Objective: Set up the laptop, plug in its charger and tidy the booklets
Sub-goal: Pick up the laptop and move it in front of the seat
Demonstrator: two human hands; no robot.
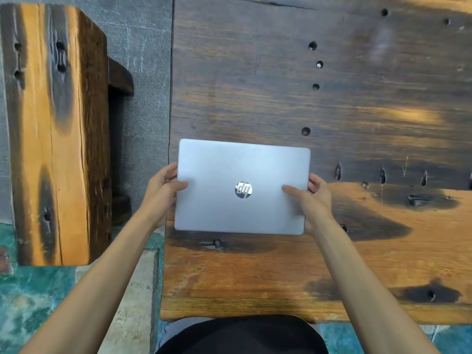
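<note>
I have the closed laptop (242, 186) in the frame center, over the table (383, 251), long axis across the frame, between my two hands. Left hand (163, 192) and right hand (314, 198) each clamp one short edge, thumbs on the lid. Neither hand is nearer.

We cannot tell whether the laptop (242, 186) rests on the table (357, 251) (its underside is hidden); the table's right side runs off-frame.
</note>
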